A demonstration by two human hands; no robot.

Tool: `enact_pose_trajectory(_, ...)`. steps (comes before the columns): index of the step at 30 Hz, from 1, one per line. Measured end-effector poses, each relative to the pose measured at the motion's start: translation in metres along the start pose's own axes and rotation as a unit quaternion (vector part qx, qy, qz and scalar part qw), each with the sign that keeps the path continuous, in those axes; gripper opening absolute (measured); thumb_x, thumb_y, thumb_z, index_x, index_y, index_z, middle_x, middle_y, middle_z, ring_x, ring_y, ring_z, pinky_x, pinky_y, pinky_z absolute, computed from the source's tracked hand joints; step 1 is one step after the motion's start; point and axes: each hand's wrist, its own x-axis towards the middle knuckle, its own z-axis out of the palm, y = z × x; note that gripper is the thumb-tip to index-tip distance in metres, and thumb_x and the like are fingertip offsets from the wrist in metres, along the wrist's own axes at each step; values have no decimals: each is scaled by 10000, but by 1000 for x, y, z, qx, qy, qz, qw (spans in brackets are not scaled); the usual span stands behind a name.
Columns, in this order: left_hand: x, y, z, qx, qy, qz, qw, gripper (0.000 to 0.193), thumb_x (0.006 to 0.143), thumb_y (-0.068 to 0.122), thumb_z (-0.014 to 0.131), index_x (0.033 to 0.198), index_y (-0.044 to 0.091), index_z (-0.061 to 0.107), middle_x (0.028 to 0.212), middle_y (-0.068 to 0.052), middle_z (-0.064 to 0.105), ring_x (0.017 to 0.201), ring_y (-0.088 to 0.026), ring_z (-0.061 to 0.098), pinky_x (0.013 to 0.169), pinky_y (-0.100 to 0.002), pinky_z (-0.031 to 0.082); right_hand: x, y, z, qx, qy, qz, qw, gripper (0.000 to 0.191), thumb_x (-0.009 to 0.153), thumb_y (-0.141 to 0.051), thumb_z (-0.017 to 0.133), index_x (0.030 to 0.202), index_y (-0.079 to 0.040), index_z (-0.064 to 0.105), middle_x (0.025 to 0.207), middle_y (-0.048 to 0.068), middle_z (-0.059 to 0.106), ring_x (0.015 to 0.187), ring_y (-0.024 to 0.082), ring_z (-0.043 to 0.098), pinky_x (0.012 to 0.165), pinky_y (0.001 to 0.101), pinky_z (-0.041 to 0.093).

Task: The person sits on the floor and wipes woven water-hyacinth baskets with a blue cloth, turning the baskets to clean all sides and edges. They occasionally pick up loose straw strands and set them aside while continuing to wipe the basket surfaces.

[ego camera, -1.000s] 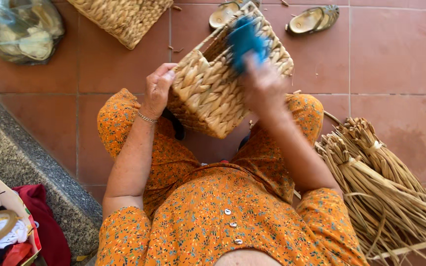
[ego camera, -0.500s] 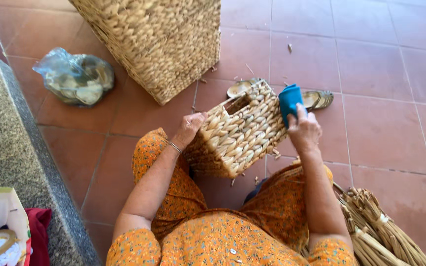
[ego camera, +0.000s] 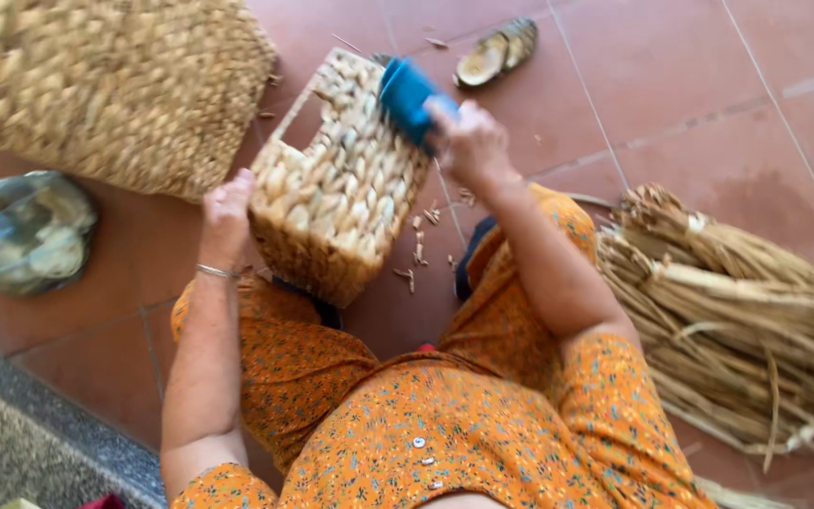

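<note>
A small woven straw basket (ego camera: 332,198) rests tilted against my knees, its flat side turned up. My left hand (ego camera: 226,215) presses on its left edge and steadies it; a thin bangle circles that wrist. My right hand (ego camera: 468,141) grips a blue tool (ego camera: 407,94) and holds it against the basket's upper right corner. I sit on the red tiled floor (ego camera: 690,104) in an orange flowered dress (ego camera: 445,415).
A much larger woven basket (ego camera: 96,85) stands at the upper left. A clear plastic bag (ego camera: 21,231) lies at the left. A bundle of dry straw (ego camera: 756,320) lies at the right. A sandal (ego camera: 496,52) sits beyond the small basket. Straw bits litter the tiles.
The view has swung and closed in on the work. My right hand with the blue tool has stayed on the basket's top corner while the left hand keeps hold of its edge.
</note>
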Motion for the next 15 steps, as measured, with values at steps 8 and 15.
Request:
enact_pose_trajectory(8,83,82,122,-129,-57,-15,990,283,1048,189,590,848,35,718,843,27,669,760,-74,542,688,-263,439,-67,92,-39,84,233,226,942,428,1081,-238,684,1465,-97,561,1236,166,694,1103,359,701,947,464,559)
enact_pose_trajectory(15,162,128,266,-139,-135,60,979,335,1030,208,637,730,75,570,763,49,528,717,-92,448,653,-307,381,-118,114,-83,238,358,329,841,393,1084,-154,608,1456,-36,558,1258,139,730,1091,220,706,995,361,566)
